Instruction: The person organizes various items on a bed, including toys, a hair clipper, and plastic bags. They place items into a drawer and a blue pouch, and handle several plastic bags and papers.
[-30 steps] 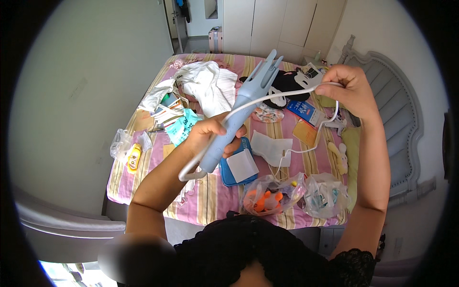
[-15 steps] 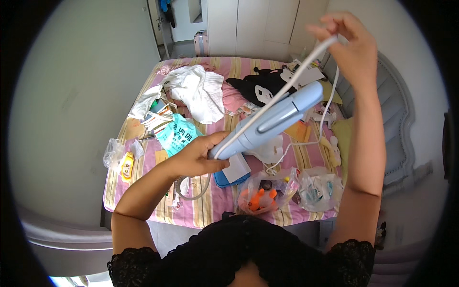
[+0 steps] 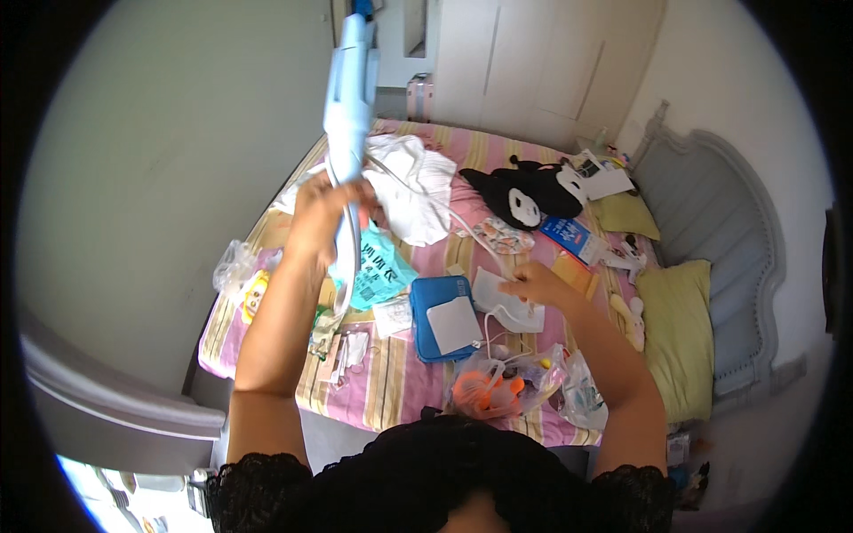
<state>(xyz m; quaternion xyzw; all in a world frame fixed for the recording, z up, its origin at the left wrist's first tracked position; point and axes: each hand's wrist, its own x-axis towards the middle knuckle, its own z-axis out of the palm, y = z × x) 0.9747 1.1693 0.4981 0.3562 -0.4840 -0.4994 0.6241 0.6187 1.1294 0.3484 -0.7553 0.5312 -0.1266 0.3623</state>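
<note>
Pale-blue tubular tool (image 3: 349, 111), smooth (upper end blurred), clamped near-upright in left hand (image 3: 322, 213); right hand (image 3: 538, 286) pinched on slim, curving white cord (image 3: 477, 234); striped fabric bedding (image 3: 391, 382) below.

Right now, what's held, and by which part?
Left grip: blue curler, by its handle. Right grip: apparently the white cord, partway along; exact finger contact isn't clear.

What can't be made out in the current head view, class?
Head view throughout:
Blue tool: fine details, motion blur; gripped part, covered by left hand.
White cord: whether right hand pinches it, hidden by that hand.
Blue case: area under white card.
</note>
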